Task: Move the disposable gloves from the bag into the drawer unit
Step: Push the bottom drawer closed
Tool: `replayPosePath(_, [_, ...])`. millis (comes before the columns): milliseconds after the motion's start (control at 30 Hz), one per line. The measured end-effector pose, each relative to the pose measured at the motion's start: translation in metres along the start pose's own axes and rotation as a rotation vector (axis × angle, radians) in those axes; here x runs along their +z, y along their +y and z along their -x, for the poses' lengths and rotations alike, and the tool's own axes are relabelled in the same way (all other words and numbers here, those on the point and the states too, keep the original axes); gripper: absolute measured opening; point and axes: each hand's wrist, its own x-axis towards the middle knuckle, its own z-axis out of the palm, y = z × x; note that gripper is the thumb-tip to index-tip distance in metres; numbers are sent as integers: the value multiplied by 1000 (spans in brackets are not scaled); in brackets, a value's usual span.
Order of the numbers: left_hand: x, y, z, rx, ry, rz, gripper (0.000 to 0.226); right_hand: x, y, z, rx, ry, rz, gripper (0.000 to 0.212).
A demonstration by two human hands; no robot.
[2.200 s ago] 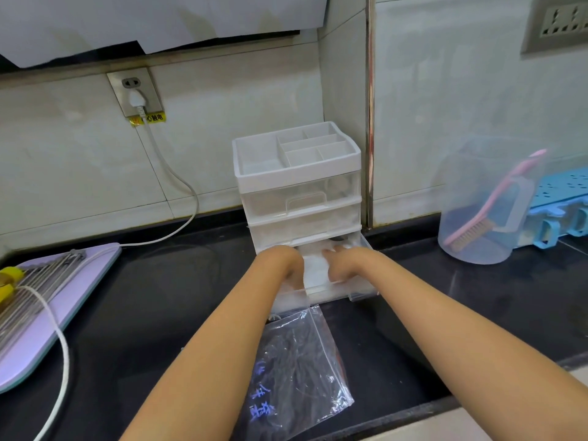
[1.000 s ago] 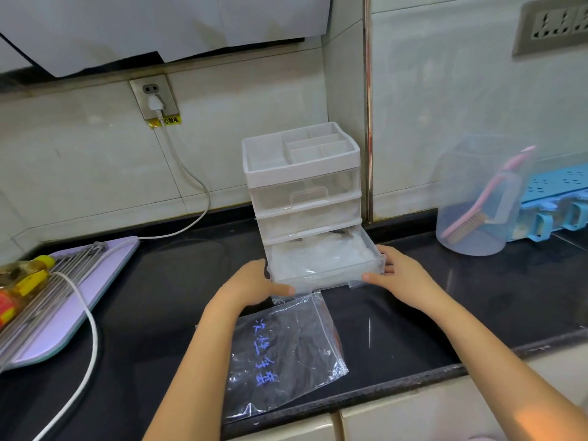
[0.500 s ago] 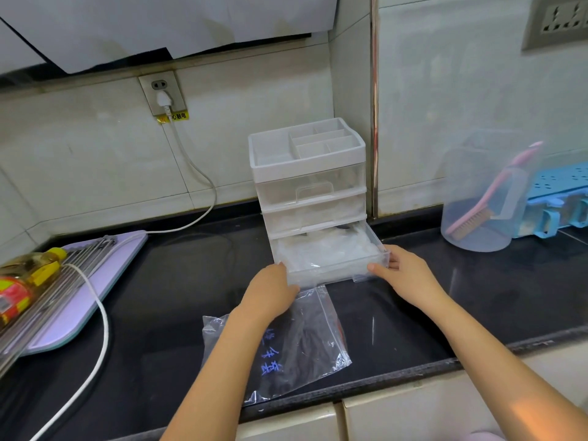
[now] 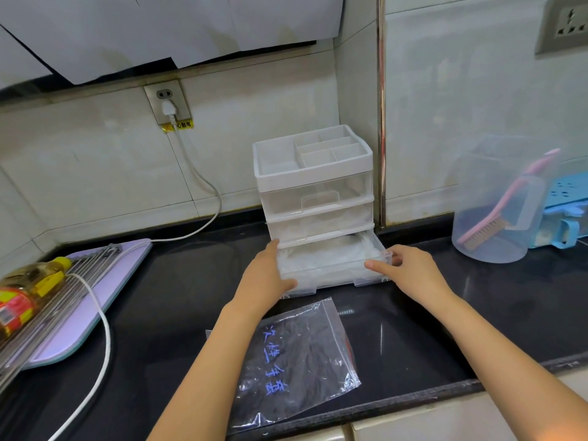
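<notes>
Since both hands sit on the bottom drawer (image 4: 331, 276), the gloves (image 4: 321, 257) are in it: a whitish crumpled pile just behind the thumbs, between the two sets of fingers. Left hand (image 4: 265, 280) grips the front-left corner, thumb on the front face, fingers (image 4: 274, 246) along the side wall. Right hand (image 4: 410, 272) pinches the front-right corner, thumb on the front, fingers curled round the side. Drawer is part-way out of the drawer unit (image 4: 315, 186).

Handling, my guess: gloves = thin film, v. light, soft, slippery, prob. clingy and springy, so the pile may puff up and catch the frame above. Best taken as a bunch, pinched from the top, or pressed flat w/ the palm. Drawer = stiff clear plastic, light; front corners, where the fingers are, look like the right hold. Unit prob. light too, could skid back, so push evenly.

Bag (image 4: 299, 361) lies flat on the counter (image 4: 178, 297), near side of the wrists, apart from the fingers; blue writing on it, can't tell if any glove is left inside.

Counts: 1 unit, 3 drawers, 1 top tray w/ several compartments; 1 bag; glove no. can't tell. Well right of the right fingers: 1 clear jug (image 4: 496, 218) w/ 1 pink brush (image 4: 509, 202).
</notes>
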Motion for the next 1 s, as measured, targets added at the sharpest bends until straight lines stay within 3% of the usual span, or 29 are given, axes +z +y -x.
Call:
replayPosePath(133, [7,-3,-3,26,-102,-81,65,3,3,-10,-5,0,10,46])
replayPosePath(367, [4,6,-22,-42,-285,-163,68,11,2,-31,17,16,22,49])
replayPosePath(467, [0,9,-26,-45,-231,-189,63,14,3,-39,42,29,4,51])
replayPosePath(667, [15,19,-16,60,57,-384,44,19,5,-44,37,44,-2,46])
replayPosePath(900, [37,17,-21,58,29,-545,53,21,9,-42,29,61,-36,43])
replayPosePath(1000, [36,15,-27,39,-11,-466,50,22,9,-43,27,68,-61,41])
